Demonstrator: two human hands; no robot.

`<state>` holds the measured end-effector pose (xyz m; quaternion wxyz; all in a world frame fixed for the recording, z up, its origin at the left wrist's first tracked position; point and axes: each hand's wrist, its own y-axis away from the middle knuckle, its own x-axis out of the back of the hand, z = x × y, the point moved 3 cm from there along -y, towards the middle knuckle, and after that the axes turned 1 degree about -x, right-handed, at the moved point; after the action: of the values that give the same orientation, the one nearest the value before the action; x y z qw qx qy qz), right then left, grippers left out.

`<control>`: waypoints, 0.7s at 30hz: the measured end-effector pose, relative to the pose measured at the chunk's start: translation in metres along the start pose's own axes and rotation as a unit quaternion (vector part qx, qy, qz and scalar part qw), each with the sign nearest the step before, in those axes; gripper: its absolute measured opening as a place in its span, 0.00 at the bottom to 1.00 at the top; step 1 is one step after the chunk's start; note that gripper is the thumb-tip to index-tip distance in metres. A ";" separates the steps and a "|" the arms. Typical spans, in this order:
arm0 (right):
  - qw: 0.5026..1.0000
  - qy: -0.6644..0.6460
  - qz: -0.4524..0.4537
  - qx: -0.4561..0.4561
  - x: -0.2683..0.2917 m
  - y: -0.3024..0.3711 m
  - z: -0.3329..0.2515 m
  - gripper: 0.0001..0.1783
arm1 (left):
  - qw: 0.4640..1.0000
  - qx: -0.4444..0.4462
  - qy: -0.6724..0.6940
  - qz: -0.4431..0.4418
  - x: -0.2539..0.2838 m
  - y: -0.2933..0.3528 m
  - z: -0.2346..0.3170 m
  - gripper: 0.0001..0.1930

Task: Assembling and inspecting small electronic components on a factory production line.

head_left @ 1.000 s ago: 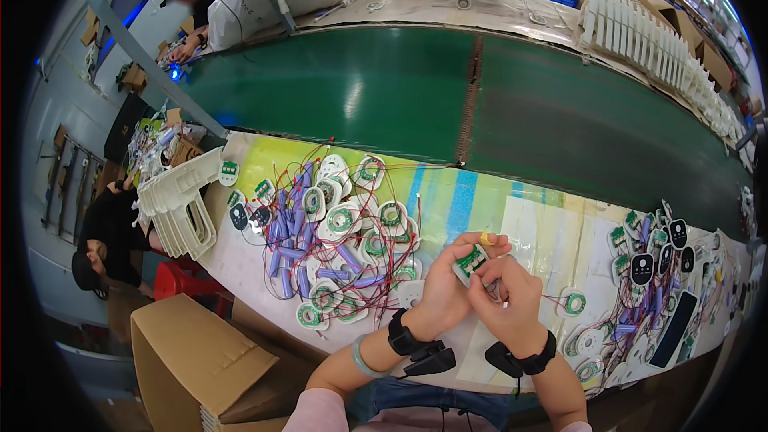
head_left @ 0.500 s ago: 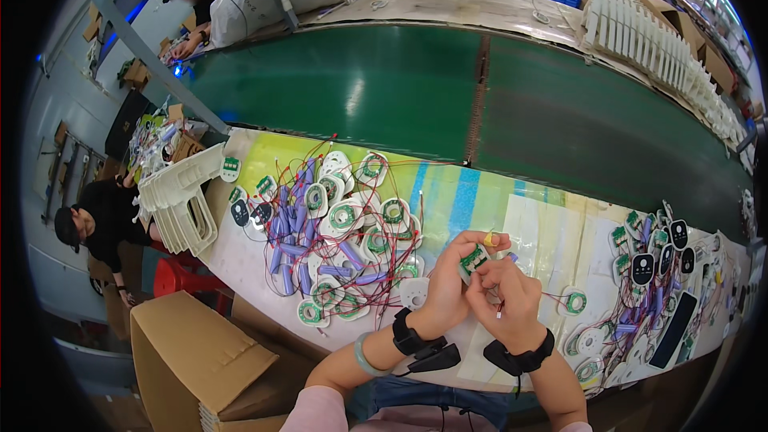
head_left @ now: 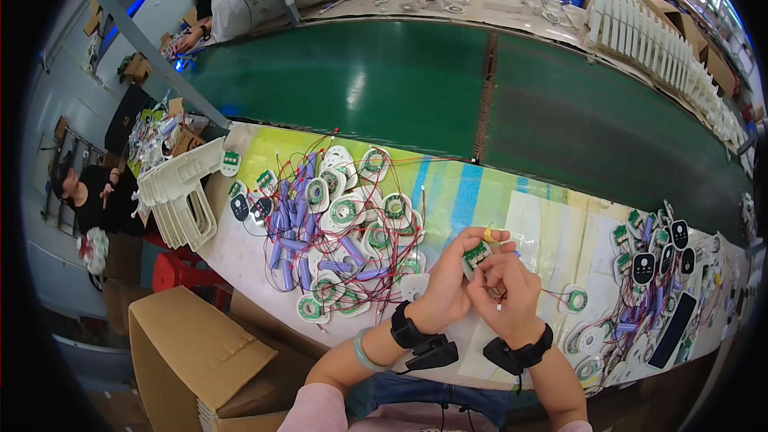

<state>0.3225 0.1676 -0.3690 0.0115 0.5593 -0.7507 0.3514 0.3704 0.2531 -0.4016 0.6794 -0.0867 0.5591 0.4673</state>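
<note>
My left hand [head_left: 445,286] is closed around a small green circuit board [head_left: 476,256] in a pale housing, tilted up above the table. A yellow band [head_left: 489,234] sits on one of its fingers. My right hand [head_left: 516,298] has its fingertips pinched at the board's lower edge, touching it. What lies between those fingertips is mostly hidden. A small white plug [head_left: 500,306] on dark red wires hangs below the right fingers. Red wires run from beside that hand to a green ring-shaped board [head_left: 576,299]. A purple tip [head_left: 515,254] shows behind the fingers.
Left of my hands lies a tangled pile of purple battery cells [head_left: 288,238], red wires and white-backed ring boards [head_left: 344,210]. More panels, and a black slab [head_left: 674,330], lie at right. A green conveyor belt [head_left: 336,72] runs beyond. A cardboard box [head_left: 200,344] stands lower left. Co-workers sit nearby.
My hands stay almost in place, with the fingers shifting slightly at the board. At far left, a co-worker has moved, and a white bundle now shows there. Hands across the belt have shifted.
</note>
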 end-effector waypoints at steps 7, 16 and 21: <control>1.000 -0.008 0.015 -0.013 0.000 -0.001 0.000 0.14 | 1.000 0.006 -0.008 0.005 -0.002 0.001 0.001 0.11; 0.999 -0.017 0.040 -0.022 0.001 -0.001 0.000 0.10 | 0.994 -0.075 -0.068 -0.039 -0.004 0.003 -0.002 0.12; 0.995 -0.043 0.015 -0.091 0.001 -0.003 -0.001 0.09 | 0.991 -0.098 -0.083 -0.045 -0.004 0.003 0.001 0.11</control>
<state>0.3246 0.1665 -0.3660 0.0250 0.5596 -0.7875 0.2570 0.3687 0.2528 -0.3964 0.7323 -0.1392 0.4474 0.4942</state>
